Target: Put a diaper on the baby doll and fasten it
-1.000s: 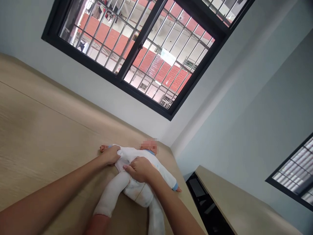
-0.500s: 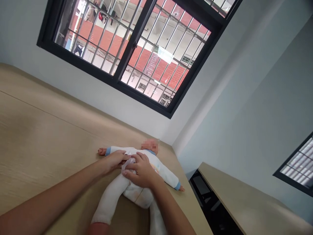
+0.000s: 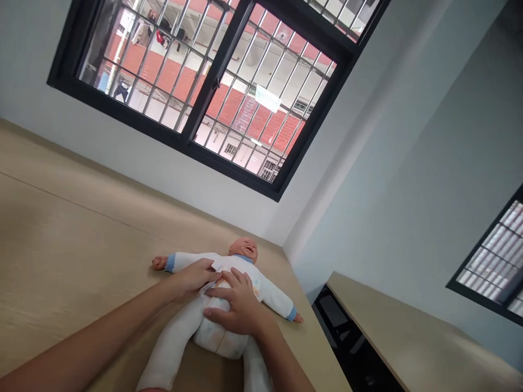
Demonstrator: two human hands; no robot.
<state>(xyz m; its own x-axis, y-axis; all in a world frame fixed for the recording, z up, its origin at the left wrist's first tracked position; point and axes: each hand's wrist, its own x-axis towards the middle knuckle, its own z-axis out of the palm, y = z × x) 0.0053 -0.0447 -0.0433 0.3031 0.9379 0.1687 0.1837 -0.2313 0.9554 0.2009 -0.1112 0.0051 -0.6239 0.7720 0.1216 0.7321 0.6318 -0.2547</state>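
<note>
Sliding lower, our open right hand (image 3: pixel 239 305) pressed the white nappy (image 3: pixel 220 342), holding nothing; our curled left hand (image 3: pixel 194 279) lay on the blue-cuffed romper (image 3: pixel 245 268), grip unclear; hard pressing risked skidding the vinyl doll (image 3: pixel 244 250).

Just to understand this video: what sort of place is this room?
Probably a baby-care training room: a white-suited plastic baby doll lies on a long pale wooden table, with a matching second table nearby.
</note>
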